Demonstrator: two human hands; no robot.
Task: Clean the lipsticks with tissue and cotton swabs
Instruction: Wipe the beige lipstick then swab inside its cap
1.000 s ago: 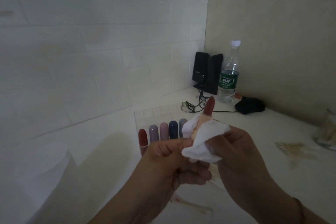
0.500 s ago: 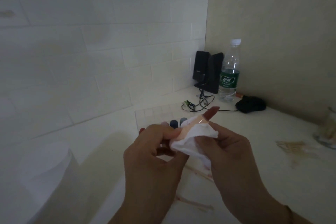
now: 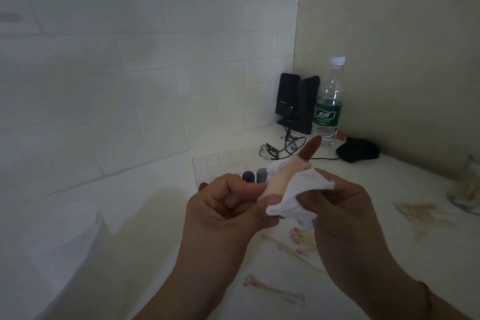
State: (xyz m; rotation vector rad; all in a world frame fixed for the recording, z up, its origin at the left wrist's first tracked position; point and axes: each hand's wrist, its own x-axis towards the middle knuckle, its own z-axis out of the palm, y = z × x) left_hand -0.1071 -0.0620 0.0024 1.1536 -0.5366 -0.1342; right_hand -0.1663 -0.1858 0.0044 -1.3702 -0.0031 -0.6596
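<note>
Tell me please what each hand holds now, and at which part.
The left hand pinches the lipstick at the lower end of its pale tube. The right hand holds the white tissue against the tube's side.

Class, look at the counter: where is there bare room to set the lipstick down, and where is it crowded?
Bare patches: between the tissue roll and the left hand, and between the mouse and the glass jar. Crowded: used cotton swabs under the hands, lipstick caps behind them, cables by the speakers and bottle.
</note>
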